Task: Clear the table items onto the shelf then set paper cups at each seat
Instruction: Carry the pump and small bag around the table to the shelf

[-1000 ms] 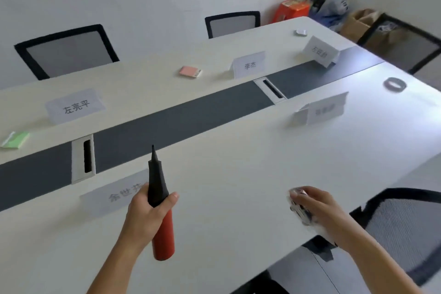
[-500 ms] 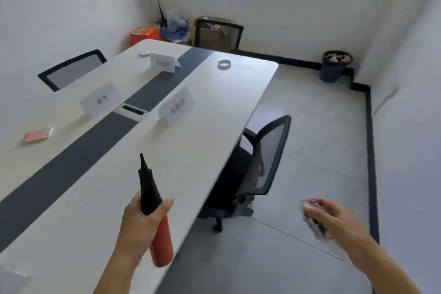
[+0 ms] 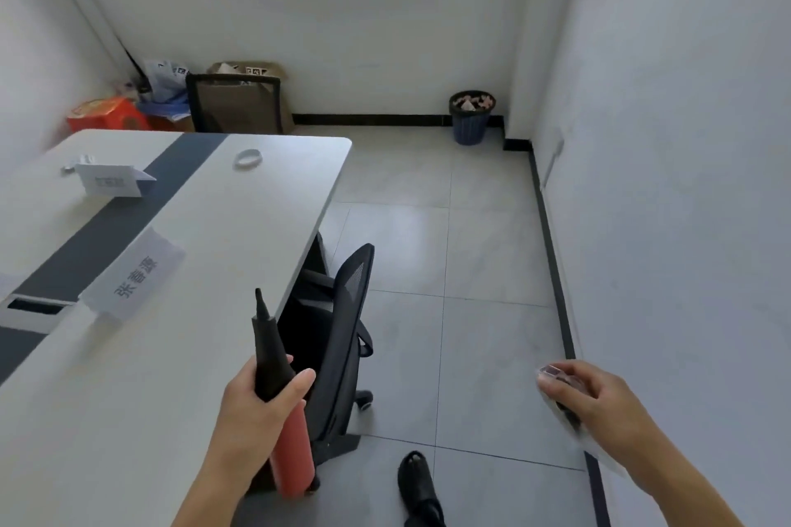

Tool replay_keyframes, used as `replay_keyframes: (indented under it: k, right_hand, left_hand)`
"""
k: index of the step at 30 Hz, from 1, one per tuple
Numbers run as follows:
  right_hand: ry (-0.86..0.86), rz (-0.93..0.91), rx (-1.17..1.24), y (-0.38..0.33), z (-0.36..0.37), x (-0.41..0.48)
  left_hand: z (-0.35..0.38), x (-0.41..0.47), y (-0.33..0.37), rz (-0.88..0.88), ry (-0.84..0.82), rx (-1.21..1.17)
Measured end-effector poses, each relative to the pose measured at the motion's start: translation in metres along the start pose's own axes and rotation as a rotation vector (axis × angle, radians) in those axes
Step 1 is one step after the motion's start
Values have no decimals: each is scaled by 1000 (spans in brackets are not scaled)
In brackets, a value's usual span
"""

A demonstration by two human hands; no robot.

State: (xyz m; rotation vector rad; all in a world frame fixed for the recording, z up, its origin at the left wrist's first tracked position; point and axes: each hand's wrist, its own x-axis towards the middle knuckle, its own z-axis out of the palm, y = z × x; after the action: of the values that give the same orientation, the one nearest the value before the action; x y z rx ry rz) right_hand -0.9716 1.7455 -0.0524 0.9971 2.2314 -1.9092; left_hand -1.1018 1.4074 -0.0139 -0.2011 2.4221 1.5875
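My left hand (image 3: pixel 257 402) grips a hand pump (image 3: pixel 291 441) with a black pointed top and a red body, held upright over the table's right edge. My right hand (image 3: pixel 599 402) is out over the floor, closed around a small clear plastic packet (image 3: pixel 556 377) that sticks out past my fingers. On the white table (image 3: pixel 171 377) lie a roll of clear tape (image 3: pixel 247 158) near the far end, a small white item (image 3: pixel 68 167) at the far left, and two paper name cards (image 3: pixel 137 278) (image 3: pixel 112 181). No shelf or paper cups are in view.
A black mesh chair (image 3: pixel 338 338) is tucked at the table's right side, another chair (image 3: pixel 235 103) at the far end. A blue waste bin (image 3: pixel 471 118) stands by the far wall. Boxes and bags (image 3: pixel 128 107) fill the far left corner. My foot (image 3: pixel 417 483) is on tiled floor.
My view has swung right, away from the table's middle toward the room's far end and right wall. Both hands keep their grip on the same items.
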Motion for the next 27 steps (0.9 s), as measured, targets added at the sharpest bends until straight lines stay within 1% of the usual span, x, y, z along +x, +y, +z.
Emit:
replay_keyframes:
  k: [3, 7, 9, 11, 13, 16, 20, 24, 27]
  right_hand:
    - [8, -1, -34, -21, -11, 49]
    - [40, -34, -57, -71, -26, 117]
    - [58, -61, -54, -102, -33, 148]
    - [46, -67, -74, -121, -39, 175]
    - [38, -66, -71, -138, -41, 202]
    - [-15, -31, -97, -156, -43, 250]
    - [-92, -20, -164, -181, -50, 340]
    - [-149, -74, -214, -225, -52, 449]
    - [-219, -124, -267, -271, -39, 521]
  left_hand:
    - [33, 58, 25, 6, -9, -20]
    - [74, 136, 76, 45, -80, -12]
    - [89, 172, 106, 78, -107, -19]
    - [99, 202, 129, 97, -131, 6]
    - [105, 230, 146, 112, -142, -26]
    - [111, 269, 156, 91, -84, -37]
    - [124, 325, 165, 19, 54, -60]
    - [143, 384, 188, -27, 162, -84]
    - [151, 426, 216, -41, 204, -107]
